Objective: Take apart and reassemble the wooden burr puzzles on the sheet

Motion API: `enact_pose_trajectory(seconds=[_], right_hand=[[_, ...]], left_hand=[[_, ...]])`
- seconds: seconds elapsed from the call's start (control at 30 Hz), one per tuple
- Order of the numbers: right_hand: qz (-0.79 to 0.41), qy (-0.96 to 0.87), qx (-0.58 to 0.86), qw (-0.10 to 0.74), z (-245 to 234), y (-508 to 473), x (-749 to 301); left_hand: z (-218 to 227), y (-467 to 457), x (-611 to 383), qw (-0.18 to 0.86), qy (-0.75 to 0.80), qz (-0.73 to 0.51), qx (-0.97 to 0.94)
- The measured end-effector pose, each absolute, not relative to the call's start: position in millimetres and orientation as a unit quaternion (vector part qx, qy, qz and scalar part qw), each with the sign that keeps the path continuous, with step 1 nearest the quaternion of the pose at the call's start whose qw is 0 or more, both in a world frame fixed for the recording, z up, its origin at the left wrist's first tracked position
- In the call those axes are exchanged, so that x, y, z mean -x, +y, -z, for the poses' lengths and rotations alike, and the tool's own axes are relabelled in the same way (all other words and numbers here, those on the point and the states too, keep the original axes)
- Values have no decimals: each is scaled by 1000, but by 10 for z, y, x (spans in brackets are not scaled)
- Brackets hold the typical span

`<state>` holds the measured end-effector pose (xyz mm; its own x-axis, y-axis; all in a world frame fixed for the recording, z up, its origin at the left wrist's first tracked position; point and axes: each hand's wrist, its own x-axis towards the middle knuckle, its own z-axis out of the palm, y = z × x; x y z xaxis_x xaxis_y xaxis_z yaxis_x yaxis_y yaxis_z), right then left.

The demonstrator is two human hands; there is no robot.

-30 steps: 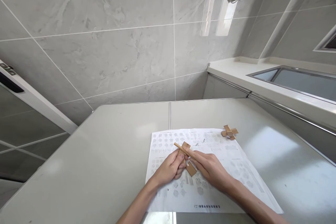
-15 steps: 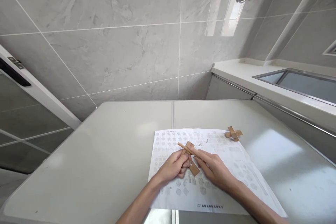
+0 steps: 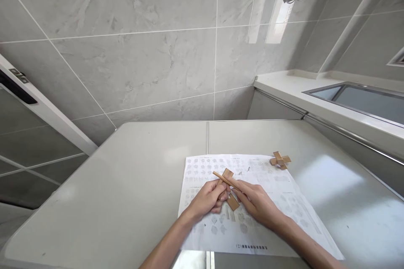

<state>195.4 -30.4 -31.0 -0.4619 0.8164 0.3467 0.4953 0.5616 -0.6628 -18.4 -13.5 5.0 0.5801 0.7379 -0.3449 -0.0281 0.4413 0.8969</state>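
My left hand (image 3: 206, 198) is closed round some flat wooden puzzle pieces. One piece (image 3: 227, 172) sticks up past its fingertips, and a wider wooden piece (image 3: 233, 203) shows below the fingers, between both hands. A thin wooden strip, seen edge-on (image 3: 218, 175), lies slantwise across them, with my right hand (image 3: 257, 204) pinching its lower right end. My fingers hide where the pieces meet, so I cannot tell whether they interlock. Under both hands lies a white printed sheet (image 3: 265, 233) with rows of small puzzle drawings.
An assembled wooden cross-shaped puzzle (image 3: 280, 160) rests at the sheet's far right corner. The pale table (image 3: 110, 193) has a seam (image 3: 207, 138) down its middle. A counter with a sink (image 3: 362, 96) runs along the right, a tiled wall (image 3: 142, 63) stands behind, and a door frame (image 3: 53, 109) is at left.
Both hands and the wooden pieces stay almost in the same place. Only a very slight shift of the view and the pieces shows.
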Motion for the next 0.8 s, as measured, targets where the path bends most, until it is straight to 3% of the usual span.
enact_pose_trajectory(seconds=[0.33,0.47,0.8], right_hand=[[-289,-767,467,331,390,-292,-1970],[-255,-781,489,292,351,-297,-1949],[-229,-848,388,279,305,-333,-1924]], left_hand=[[33,-125,187,726,375,-361,-449],[36,-121,174,722,366,-410,-421],[45,-90,189,731,334,-441,-399]])
